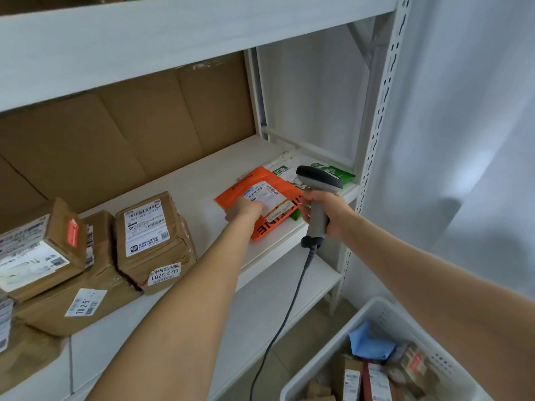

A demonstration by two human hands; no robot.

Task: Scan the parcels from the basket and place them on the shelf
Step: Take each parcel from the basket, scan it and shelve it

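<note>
- Where the shelf [202, 180] starts at the left, taped brown boxes [153, 238] lie stacked.
- The left hand [246, 209] rests on the orange parcel [231, 195], which lies on the shelf; whether it pinches the parcel I cannot tell.
- The right hand [333, 212] grips the scanner [318, 178] just beside that parcel.
- The basket [385, 311] holds other parcels [376, 380].

A white sticker [164, 274] on the front of a brown box [156, 250] reads "56-2-3201", upside down to the viewer. Another white sticker [85, 302], on the larger box [46, 316] beside and below it, reads "70-2-5", with the rest blurred. An orange mailer [231, 195] carries large black letters [269, 225] ending in "INE", also upside down. The barcoded shipping labels' print is too small to read.
</note>
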